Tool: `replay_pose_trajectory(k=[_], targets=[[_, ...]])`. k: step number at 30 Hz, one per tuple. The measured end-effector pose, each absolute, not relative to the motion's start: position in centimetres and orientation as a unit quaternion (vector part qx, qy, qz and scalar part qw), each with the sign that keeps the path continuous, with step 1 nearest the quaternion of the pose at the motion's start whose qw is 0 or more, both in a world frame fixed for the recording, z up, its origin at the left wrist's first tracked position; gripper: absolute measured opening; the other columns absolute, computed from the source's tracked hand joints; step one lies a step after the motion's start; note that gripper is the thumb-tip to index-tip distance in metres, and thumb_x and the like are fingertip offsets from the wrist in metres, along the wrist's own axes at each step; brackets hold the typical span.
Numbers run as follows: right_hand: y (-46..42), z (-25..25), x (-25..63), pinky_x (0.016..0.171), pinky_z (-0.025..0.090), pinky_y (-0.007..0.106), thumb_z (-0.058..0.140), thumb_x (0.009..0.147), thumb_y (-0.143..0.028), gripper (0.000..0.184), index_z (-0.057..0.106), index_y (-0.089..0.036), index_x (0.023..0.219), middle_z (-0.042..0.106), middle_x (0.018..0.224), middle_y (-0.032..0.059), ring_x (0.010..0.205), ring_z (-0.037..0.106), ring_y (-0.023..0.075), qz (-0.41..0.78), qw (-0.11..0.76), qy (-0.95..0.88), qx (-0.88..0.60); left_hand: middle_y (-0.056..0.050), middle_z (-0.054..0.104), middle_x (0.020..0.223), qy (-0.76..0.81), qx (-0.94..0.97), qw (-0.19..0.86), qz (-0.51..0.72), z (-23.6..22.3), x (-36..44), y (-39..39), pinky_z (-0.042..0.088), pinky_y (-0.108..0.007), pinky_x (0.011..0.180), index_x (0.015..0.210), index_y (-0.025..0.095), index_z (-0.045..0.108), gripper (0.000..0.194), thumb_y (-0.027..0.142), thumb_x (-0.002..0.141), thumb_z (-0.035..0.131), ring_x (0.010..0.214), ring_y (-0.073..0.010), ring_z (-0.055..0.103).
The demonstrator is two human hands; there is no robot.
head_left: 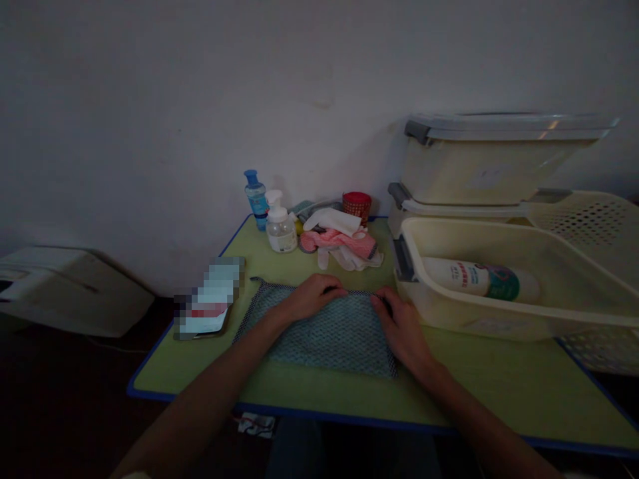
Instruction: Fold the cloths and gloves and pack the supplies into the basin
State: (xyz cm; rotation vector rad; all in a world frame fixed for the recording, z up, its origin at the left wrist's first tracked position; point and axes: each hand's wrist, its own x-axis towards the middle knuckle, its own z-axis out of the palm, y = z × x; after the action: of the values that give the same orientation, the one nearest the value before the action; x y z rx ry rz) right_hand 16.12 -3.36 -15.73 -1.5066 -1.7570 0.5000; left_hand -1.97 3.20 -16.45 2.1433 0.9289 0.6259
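Note:
A blue-grey textured cleaning cloth [329, 336] with a dark checked border lies spread on the green tabletop. My left hand [314, 296] rests over its far edge, near the middle, with the fingers curled and closed on that edge. At the far right corner, my right hand [402, 326] pinches the cloth between thumb and fingers. The corner itself is partly hidden by this hand. Flat on the table, the cloth's near edge runs roughly parallel to the table's front.
A phone [212, 299] lies at the left. Behind the cloth stand a blue bottle [257, 203], a pump bottle [281, 229], a pink cloth [332, 241] and a red container [356, 206]. An open plastic bin [449, 319] holds a white tube [456, 276]; a lidded box [479, 166] is behind.

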Motion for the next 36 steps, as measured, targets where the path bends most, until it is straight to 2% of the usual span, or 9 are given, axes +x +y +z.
replay_pose_trajectory(k=[4, 10, 16, 24, 30, 36], targets=[[-3.3, -16.1, 16.2, 0.052, 0.037, 0.028, 0.034, 0.083, -0.030, 0.020, 0.044, -0.022, 0.067, 0.055, 0.057, 0.0005, 0.052, 0.054, 0.0168, 0.174, 0.367, -0.689, -0.600, 0.004, 0.049, 0.056, 0.376, 0.829, 0.361, 0.205, -15.9, -3.5, 3.9, 0.033, -0.021, 0.055, 0.060, 0.013, 0.053, 0.027, 0.025, 0.083, 0.049, 0.057, -0.0096, 0.045], [-3.3, -16.6, 16.3, 0.052, 0.038, 0.028, 0.034, 0.085, -0.030, 0.021, 0.050, -0.021, 0.076, 0.058, 0.059, 0.0008, 0.052, 0.057, 0.0178, 0.138, 0.340, -0.698, -0.615, 0.002, 0.059, 0.064, 0.360, 0.826, 0.405, 0.157, -15.4, -5.2, 4.5, 0.039, -0.020, 0.059, 0.070, 0.013, 0.061, 0.013, 0.023, 0.077, 0.058, 0.062, -0.0102, 0.052], [-3.3, -16.8, 16.4, 0.052, 0.038, 0.028, 0.033, 0.086, -0.029, 0.022, 0.053, -0.020, 0.080, 0.058, 0.059, 0.0016, 0.052, 0.057, 0.0187, 0.116, 0.311, -0.705, -0.627, 0.001, 0.064, 0.068, 0.373, 0.813, 0.420, 0.150, -15.3, -6.6, 5.0, 0.040, -0.020, 0.059, 0.074, 0.014, 0.065, 0.007, 0.019, 0.073, 0.061, 0.064, -0.0101, 0.056], [-3.2, -16.9, 16.3, 0.051, 0.037, 0.028, 0.033, 0.086, -0.026, 0.022, 0.054, -0.019, 0.081, 0.062, 0.062, 0.0030, 0.052, 0.058, 0.0192, 0.085, 0.291, -0.715, -0.629, 0.001, 0.064, 0.068, 0.369, 0.818, 0.408, 0.169, -15.5, -6.5, 5.2, 0.042, -0.020, 0.062, 0.071, 0.014, 0.065, 0.008, 0.017, 0.075, 0.059, 0.065, -0.0102, 0.056], [-3.6, -16.4, 16.0, 0.049, 0.034, 0.028, 0.032, 0.089, -0.022, 0.022, 0.053, -0.019, 0.086, 0.062, 0.060, 0.0043, 0.051, 0.058, 0.0204, 0.036, 0.192, -0.736, -0.648, 0.000, 0.065, 0.070, 0.377, 0.825, 0.382, 0.176, -15.6, -6.3, 5.1, 0.042, -0.022, 0.064, 0.072, 0.014, 0.064, 0.011, 0.017, 0.078, 0.056, 0.067, -0.0118, 0.057], [-3.6, -16.1, 15.9, 0.050, 0.037, 0.029, 0.030, 0.090, -0.016, 0.024, 0.053, -0.016, 0.092, 0.065, 0.064, 0.0082, 0.057, 0.062, 0.0227, 0.008, 0.095, -0.752, -0.653, 0.001, 0.063, 0.069, 0.391, 0.824, 0.372, 0.172, -15.9, -6.1, 5.0, 0.041, -0.022, 0.061, 0.073, 0.013, 0.062, 0.008, 0.017, 0.077, 0.056, 0.065, -0.0119, 0.056]])
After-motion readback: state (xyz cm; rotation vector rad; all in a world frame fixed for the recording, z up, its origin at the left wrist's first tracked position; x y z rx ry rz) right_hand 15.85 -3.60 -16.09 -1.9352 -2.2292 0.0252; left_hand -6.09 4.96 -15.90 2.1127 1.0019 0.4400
